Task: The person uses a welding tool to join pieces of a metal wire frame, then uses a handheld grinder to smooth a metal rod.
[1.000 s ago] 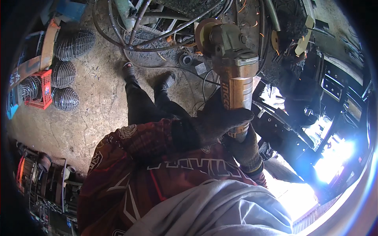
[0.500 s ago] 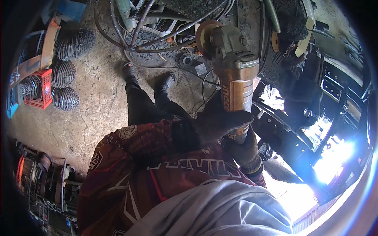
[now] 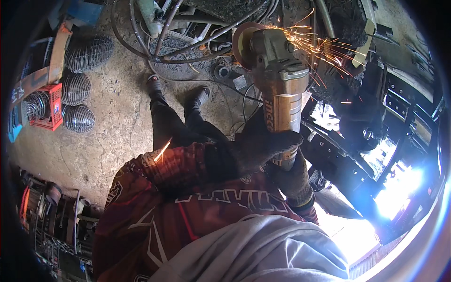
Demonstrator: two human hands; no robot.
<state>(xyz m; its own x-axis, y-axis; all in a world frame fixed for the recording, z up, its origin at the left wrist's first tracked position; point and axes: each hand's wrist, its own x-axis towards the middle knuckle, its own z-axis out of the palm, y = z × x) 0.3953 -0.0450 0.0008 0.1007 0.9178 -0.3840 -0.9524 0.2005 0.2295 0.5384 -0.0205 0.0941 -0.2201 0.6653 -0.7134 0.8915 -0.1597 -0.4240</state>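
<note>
An angle grinder (image 3: 284,105) with a worn orange-brown body stands upright in the middle right, its head pointing away from me. My gloved left hand (image 3: 263,149) wraps round the body from the left. Lower down, my gloved right hand (image 3: 292,182) grips the rear end. The round disc (image 3: 244,46) at the far end touches or nearly touches the bent metal rods (image 3: 206,40); the exact contact is hidden behind the grinder head. Orange sparks (image 3: 324,44) spray to the right from the head, and one bright streak crosses my left sleeve.
Rounded wire cages (image 3: 89,51) and a red crate (image 3: 55,105) stand on the concrete floor at left. Cables run across the floor beyond my feet. A metal ring (image 3: 221,71) and a small block (image 3: 239,82) lie near the rods. Dark steel parts and bright glare fill the right.
Sparks now fly from the grinder's head, where none showed before. The disc has shifted very slightly left, and the bent rods have moved a little. Both hands keep their hold.
</note>
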